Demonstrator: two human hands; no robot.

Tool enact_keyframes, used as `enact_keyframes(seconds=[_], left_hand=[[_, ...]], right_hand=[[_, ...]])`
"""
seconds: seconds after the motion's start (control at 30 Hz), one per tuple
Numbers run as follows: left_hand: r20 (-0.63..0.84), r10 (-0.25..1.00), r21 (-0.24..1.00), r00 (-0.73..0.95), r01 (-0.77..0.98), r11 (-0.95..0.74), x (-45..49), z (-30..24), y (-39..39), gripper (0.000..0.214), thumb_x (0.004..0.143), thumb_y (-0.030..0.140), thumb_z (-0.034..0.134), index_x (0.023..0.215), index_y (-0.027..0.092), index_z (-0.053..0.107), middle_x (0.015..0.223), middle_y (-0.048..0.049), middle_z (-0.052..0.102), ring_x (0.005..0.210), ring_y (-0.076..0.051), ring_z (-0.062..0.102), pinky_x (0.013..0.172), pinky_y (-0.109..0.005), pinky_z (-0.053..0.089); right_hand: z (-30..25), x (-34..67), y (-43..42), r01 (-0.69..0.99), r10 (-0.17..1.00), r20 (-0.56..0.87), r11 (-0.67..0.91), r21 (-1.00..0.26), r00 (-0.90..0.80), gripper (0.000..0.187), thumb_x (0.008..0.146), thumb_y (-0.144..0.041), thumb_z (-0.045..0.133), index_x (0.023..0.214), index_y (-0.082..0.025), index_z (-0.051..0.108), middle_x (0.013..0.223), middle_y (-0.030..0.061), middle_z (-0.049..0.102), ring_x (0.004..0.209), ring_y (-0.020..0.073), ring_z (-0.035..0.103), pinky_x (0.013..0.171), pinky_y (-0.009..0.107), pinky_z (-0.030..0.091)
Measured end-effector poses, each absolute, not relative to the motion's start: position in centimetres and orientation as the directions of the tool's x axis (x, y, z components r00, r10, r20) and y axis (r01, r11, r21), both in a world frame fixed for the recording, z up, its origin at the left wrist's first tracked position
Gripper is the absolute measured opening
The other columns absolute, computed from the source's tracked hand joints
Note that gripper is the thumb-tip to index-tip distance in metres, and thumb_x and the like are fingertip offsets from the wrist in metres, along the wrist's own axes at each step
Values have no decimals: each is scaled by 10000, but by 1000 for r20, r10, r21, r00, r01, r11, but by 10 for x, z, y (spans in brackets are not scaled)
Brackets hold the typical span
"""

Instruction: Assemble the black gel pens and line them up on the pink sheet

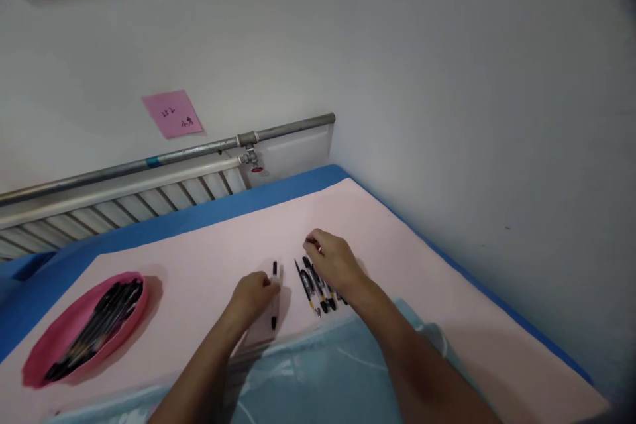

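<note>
- Left hand (254,297) pinching a dark-ended pen (274,310) over the pink sheet (209,265);
- right hand (334,262) curled narrow by the loose pens (308,285); any hold, can't tell;
- pink bowl (54,334) at left, more pens (97,324) inside

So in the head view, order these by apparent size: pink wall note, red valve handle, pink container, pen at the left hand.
1. Pink container
2. Pink wall note
3. Pen at the left hand, partly covered
4. Red valve handle

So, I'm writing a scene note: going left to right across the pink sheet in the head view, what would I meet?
Pink bowl of pens → pen in the left hand → loose pens.
</note>
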State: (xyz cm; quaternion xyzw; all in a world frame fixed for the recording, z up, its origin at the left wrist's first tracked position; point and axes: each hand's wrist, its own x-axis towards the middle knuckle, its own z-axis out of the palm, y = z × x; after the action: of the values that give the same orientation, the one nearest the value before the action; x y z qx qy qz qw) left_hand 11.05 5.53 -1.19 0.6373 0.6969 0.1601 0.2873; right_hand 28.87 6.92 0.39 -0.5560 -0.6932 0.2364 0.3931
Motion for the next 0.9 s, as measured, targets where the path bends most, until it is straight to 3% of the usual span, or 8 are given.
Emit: enact_keyframes(seconds=[0.1,0.17,0.3,0.43,0.57,0.8,0.9], left_hand=[[-196,979,776,51,619,123,122,3,49,217,720,379,494,603,198,519,508,13,529,444,-128,484,429,-223,334],[-116,990,879,87,472,61,135,13,45,203,704,373,534,616,191,522,506,33,497,435,-102,446,412,-203,320],[24,996,935,89,351,-54,153,18,41,187,653,358,613,665,181,554,539,42,488,478,-88,416,440,-192,309],[-67,995,823,79,567,11,157,1,42,130,583,247,645,661,189,559,524,44,498,495,-103,433,474,-210,302],[-131,990,605,54,795,37,160,-18,42,123,563,222,625,594,200,508,536,20,545,510,-134,478,500,-234,292],[-161,987,457,-3,886,77,159,-23,41,140,641,323,566,650,211,483,663,-72,639,627,-218,574,549,-269,316],[-162,986,425,-28,900,96,148,-22,43,182,670,355,536,578,210,476,631,-110,628,673,-263,588,581,-297,317]], right_hand=[[10,283,61,524,967,180,248,-814,-179,208,812,-329,470,749,-179,599,700,14,613,632,117,511,573,217,340],[14,281,57,505,958,135,250,-826,-254,255,817,-362,464,702,-174,594,661,10,600,606,115,503,549,215,326],[21,286,55,493,976,181,216,-843,-120,291,843,-336,412,662,-168,566,643,14,596,596,111,506,548,217,324],[26,297,56,360,983,172,139,-922,61,294,851,-363,393,706,-168,557,660,9,613,565,97,526,544,207,348],[24,300,55,370,975,218,185,-910,49,309,847,-386,404,673,-171,542,626,4,597,577,101,528,547,207,348],[17,298,54,453,954,298,257,-854,20,343,860,-417,383,672,-172,532,645,12,590,594,105,507,545,213,319],[18,298,54,471,950,311,268,-840,13,338,864,-411,382,663,-176,516,637,6,582,585,101,493,542,211,305]])
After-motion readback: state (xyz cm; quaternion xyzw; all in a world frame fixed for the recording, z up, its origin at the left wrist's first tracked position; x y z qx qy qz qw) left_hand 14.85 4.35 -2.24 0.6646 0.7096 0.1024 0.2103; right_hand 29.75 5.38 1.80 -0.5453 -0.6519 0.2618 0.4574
